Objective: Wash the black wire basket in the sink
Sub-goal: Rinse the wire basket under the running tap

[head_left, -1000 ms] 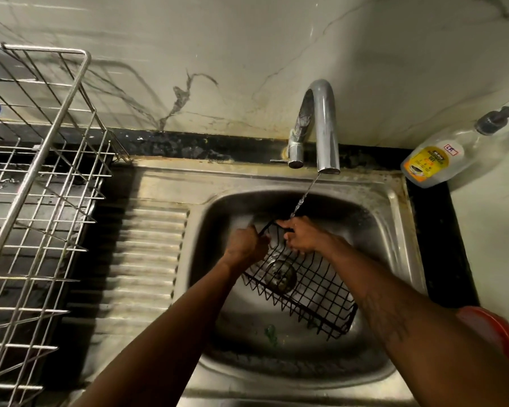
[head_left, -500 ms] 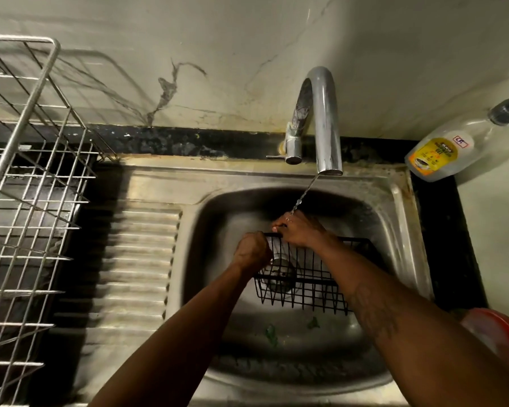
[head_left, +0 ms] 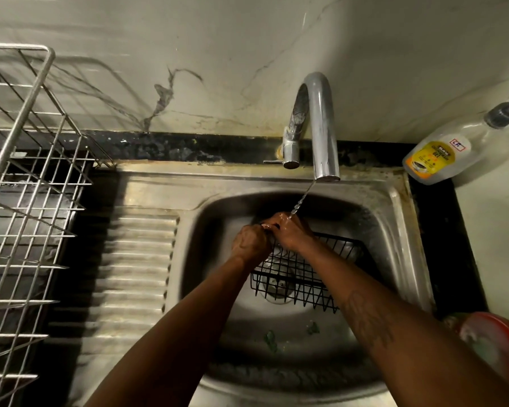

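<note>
Two-handed grip: fingers of left hand (head_left: 252, 242) and right hand (head_left: 293, 235) clenched on basket (head_left: 294, 283) rim, mesh hanging just below, inside sink (head_left: 394, 259). Rub wire under stream (head_left: 301, 198) striking right fingers; rotate gradually.

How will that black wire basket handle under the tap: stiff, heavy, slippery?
Probably stiff: the basket shows a straight grid though the left hand and right hand grip only one end. Likely light, being thin open wire. Possibly slippery, since water runs onto the right hand at the rim.
</note>
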Motion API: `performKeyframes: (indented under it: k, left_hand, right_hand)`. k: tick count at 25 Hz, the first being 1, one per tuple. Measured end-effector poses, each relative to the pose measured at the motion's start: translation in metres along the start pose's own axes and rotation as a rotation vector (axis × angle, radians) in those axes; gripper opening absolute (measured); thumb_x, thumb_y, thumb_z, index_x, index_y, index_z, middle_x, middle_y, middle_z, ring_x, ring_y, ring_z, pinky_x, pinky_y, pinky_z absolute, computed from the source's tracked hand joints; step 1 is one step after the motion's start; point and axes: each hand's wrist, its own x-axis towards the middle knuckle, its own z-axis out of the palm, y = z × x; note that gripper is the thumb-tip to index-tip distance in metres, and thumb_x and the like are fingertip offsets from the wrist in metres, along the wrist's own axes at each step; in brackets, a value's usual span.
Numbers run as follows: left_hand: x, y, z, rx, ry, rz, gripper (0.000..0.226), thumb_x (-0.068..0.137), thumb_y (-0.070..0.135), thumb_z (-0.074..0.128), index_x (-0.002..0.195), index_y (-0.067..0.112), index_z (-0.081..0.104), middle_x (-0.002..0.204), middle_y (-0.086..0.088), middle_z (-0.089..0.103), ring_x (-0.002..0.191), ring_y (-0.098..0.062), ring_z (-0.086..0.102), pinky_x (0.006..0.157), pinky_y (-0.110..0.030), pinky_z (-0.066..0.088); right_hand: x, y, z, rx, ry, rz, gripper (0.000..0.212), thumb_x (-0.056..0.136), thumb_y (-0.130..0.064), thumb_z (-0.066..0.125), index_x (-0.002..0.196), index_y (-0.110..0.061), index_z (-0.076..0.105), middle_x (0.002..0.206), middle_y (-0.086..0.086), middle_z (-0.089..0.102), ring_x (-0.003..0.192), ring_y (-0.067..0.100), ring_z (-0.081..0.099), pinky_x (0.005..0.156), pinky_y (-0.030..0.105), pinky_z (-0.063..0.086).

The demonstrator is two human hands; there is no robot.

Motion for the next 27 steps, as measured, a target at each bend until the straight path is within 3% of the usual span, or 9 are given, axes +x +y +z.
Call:
performKeyframes:
  k: [3,6,9,14,18,21,25,27]
  left_hand:
    - [-0.001,0.002,0.002,0.055,-0.063,-0.023,0.016,0.091,0.013,0.050,0.095,0.009,0.066,0.102,-0.014,0.068,0.095,-0.032,0.067,0.077,-0.035,0.054]
    - [0.001,-0.001,0.004,0.047,-0.092,-0.060,0.018,0.089,0.012,0.055,0.071,0.014,0.055,0.096,-0.012,0.068,0.086,-0.028,0.066,0.070,-0.031,0.052]
    - [0.004,-0.002,0.008,0.028,-0.092,-0.076,0.027,0.087,0.010,0.056,0.062,0.015,0.049,0.087,-0.012,0.065,0.073,-0.024,0.060,0.063,-0.028,0.047]
    - [0.005,0.000,0.007,-0.018,-0.068,-0.106,0.012,0.088,0.007,0.055,0.079,0.007,0.063,0.095,-0.016,0.069,0.088,-0.032,0.069,0.068,-0.031,0.052]
    - [-0.004,-0.002,0.014,-0.018,-0.031,-0.046,0.017,0.089,0.003,0.054,0.098,0.006,0.068,0.098,-0.012,0.071,0.087,-0.027,0.069,0.068,-0.029,0.053]
    - [-0.006,-0.018,0.004,-0.001,0.020,-0.074,0.017,0.093,0.009,0.051,0.094,0.005,0.068,0.093,-0.015,0.068,0.086,-0.029,0.067,0.068,-0.032,0.050]
    - [-0.007,-0.058,-0.016,0.044,0.036,-0.166,0.028,0.098,0.011,0.046,0.070,0.010,0.052,0.081,-0.011,0.058,0.063,-0.014,0.055,0.056,-0.023,0.045]
    - [-0.008,-0.070,-0.019,0.049,0.009,-0.177,0.032,0.097,0.007,0.047,0.066,0.013,0.047,0.080,-0.013,0.060,0.064,-0.017,0.058,0.055,-0.025,0.046]
  right_hand:
    - [-0.005,0.018,-0.011,-0.090,-0.070,0.024,0.022,0.094,-0.051,0.059,0.111,-0.044,0.071,0.104,-0.018,0.072,0.093,0.008,0.066,0.081,0.030,0.054]
    - [-0.017,0.042,-0.027,-0.080,-0.084,0.054,0.021,0.095,-0.043,0.064,0.114,-0.038,0.073,0.107,-0.016,0.073,0.093,0.005,0.066,0.083,0.030,0.054]
    - [-0.026,0.050,-0.030,-0.094,-0.056,0.064,0.020,0.096,-0.038,0.064,0.113,-0.033,0.074,0.110,-0.012,0.074,0.093,0.006,0.066,0.086,0.031,0.054]
    - [-0.004,0.015,-0.025,-0.264,-0.141,-0.001,0.018,0.098,-0.024,0.060,0.108,-0.029,0.075,0.101,-0.004,0.068,0.092,0.015,0.064,0.081,0.033,0.053]
    - [0.010,-0.006,0.004,-0.200,-0.124,0.015,0.024,0.098,-0.039,0.051,0.112,-0.039,0.070,0.105,-0.008,0.065,0.091,0.016,0.061,0.080,0.034,0.053]
    - [-0.003,0.009,0.001,-0.141,-0.101,-0.004,0.025,0.096,-0.049,0.055,0.115,-0.041,0.071,0.107,-0.013,0.070,0.089,0.009,0.062,0.079,0.031,0.052]
    - [-0.017,0.059,-0.032,-0.164,-0.119,0.086,0.018,0.096,-0.040,0.062,0.110,-0.036,0.073,0.113,-0.010,0.071,0.094,0.006,0.063,0.090,0.035,0.054]
    - [-0.019,0.065,-0.040,-0.124,-0.099,0.092,0.018,0.096,-0.032,0.064,0.111,-0.033,0.074,0.113,-0.010,0.073,0.096,0.004,0.065,0.092,0.034,0.054]
